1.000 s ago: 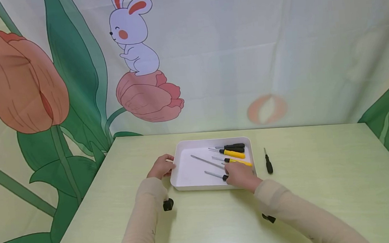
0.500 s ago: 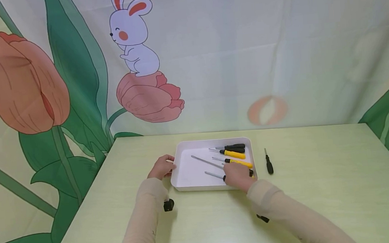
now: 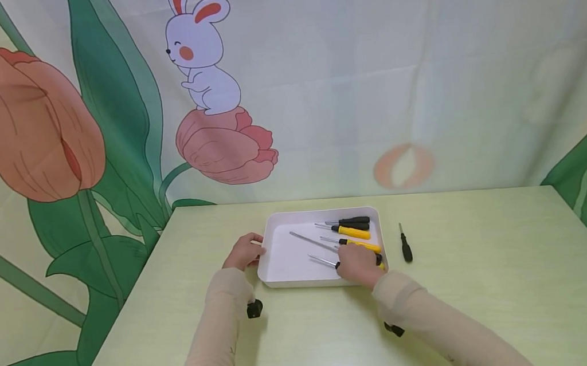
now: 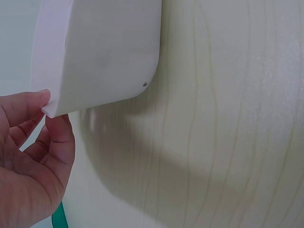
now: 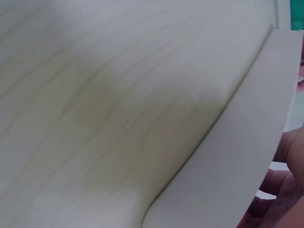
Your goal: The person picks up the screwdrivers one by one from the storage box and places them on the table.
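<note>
My left hand point(image 3: 243, 251) pinches the left rim of a white tray point(image 3: 279, 267) between thumb and fingers; the left wrist view shows this pinch up close on the tray point(image 4: 107, 52). Inside the tray, my right hand point(image 3: 358, 265) curls over the handles of screwdrivers near the front right corner. From under it a long-shafted screwdriver point(image 3: 310, 240) and a shorter screwdriver point(image 3: 322, 260) point left. Their handles are mostly hidden by the hand. In the right wrist view the tray's outer wall covers part of the right hand point(image 5: 289, 175).
Behind the right hand lie yellow-handled screwdrivers point(image 3: 354, 233) and black-handled screwdrivers point(image 3: 355, 220). One black screwdriver point(image 3: 405, 247) lies on the pale wood-grain table point(image 3: 486, 260), right of the tray. A printed curtain point(image 3: 327, 88) hangs behind the table.
My right hand has shifted slightly left within the tray. The two shafts under it have moved a little, the front one's tip a bit farther back. The left hand stays at the rim.
</note>
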Action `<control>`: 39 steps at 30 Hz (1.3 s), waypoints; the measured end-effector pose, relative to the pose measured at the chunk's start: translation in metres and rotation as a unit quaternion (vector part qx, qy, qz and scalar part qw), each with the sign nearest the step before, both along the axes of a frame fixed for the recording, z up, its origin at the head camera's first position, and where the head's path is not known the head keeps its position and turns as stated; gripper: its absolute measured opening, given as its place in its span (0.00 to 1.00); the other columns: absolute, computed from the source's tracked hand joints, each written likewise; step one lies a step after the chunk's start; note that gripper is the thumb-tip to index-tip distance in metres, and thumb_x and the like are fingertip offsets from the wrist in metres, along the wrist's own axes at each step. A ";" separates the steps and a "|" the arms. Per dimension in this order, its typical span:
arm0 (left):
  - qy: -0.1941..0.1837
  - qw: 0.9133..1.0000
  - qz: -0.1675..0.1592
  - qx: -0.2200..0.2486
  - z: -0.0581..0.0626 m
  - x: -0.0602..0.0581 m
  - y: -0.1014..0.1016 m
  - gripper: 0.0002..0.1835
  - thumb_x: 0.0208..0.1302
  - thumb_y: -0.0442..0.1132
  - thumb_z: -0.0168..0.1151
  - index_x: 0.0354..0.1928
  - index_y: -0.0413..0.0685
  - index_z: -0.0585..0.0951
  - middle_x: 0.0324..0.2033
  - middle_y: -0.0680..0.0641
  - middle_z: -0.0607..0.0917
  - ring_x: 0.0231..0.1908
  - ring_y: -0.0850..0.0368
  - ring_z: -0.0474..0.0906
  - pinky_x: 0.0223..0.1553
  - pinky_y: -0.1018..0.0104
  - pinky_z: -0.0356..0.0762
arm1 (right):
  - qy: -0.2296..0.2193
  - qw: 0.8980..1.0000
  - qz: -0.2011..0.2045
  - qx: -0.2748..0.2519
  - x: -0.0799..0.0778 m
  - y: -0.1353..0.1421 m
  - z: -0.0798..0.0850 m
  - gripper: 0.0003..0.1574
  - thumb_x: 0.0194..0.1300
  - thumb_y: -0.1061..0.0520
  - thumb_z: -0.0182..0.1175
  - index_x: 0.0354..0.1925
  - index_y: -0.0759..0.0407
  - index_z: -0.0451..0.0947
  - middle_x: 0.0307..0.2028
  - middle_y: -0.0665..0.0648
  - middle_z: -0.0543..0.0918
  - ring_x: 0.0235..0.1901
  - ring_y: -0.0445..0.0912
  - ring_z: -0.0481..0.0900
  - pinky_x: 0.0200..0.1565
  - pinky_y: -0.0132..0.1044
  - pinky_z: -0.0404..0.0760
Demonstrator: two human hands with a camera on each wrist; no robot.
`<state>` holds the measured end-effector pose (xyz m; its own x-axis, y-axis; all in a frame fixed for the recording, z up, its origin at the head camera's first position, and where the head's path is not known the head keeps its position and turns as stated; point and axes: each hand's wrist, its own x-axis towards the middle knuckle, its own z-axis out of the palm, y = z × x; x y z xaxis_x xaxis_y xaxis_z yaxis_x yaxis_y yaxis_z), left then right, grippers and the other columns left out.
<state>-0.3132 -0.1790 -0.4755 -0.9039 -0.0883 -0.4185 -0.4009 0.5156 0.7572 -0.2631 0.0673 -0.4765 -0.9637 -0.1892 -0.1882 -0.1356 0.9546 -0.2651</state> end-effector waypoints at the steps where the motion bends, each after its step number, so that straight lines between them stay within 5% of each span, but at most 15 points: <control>1: 0.000 1.000 0.001 0.000 0.000 0.000 0.000 0.16 0.59 0.30 0.52 0.50 0.42 0.69 0.41 0.41 0.76 0.37 0.52 0.73 0.32 0.67 0.71 | -0.006 1.000 -0.004 -0.002 -0.001 0.000 0.000 0.06 0.51 0.59 0.56 0.20 0.58 0.70 0.20 0.54 0.70 0.20 0.46 0.68 0.18 0.36 0.61; 27: -0.009 1.000 0.005 0.003 0.002 -0.001 0.000 0.15 0.59 0.29 0.51 0.49 0.42 0.69 0.41 0.42 0.75 0.36 0.52 0.73 0.31 0.68 0.71 | -0.120 0.979 -0.034 -0.163 -0.018 0.016 0.018 0.07 0.53 0.58 0.59 0.31 0.62 0.76 0.24 0.53 0.72 0.24 0.44 0.67 0.24 0.31 0.63; 34: -0.012 1.000 0.003 -0.005 0.002 -0.001 0.001 0.15 0.59 0.30 0.52 0.50 0.43 0.69 0.43 0.42 0.75 0.37 0.52 0.73 0.32 0.68 0.71 | -0.178 0.957 -0.100 -0.206 -0.022 0.020 0.026 0.21 0.56 0.56 0.58 0.48 0.61 0.74 0.45 0.58 0.75 0.38 0.48 0.71 0.29 0.39 0.75; 39: -0.014 1.000 0.004 -0.006 0.001 -0.002 0.001 0.15 0.59 0.31 0.52 0.50 0.43 0.69 0.43 0.42 0.75 0.38 0.52 0.72 0.33 0.67 0.71 | -0.192 0.942 -0.127 -0.244 -0.025 0.024 0.027 0.21 0.56 0.57 0.58 0.49 0.61 0.73 0.47 0.59 0.73 0.39 0.48 0.69 0.29 0.39 0.74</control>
<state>-0.3155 -0.1781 -0.4745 -0.8912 -0.1009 -0.4422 -0.4259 0.5215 0.7394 -0.2883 0.0911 -0.4491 -0.8686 -0.1156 -0.4819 0.2761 0.6946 -0.6643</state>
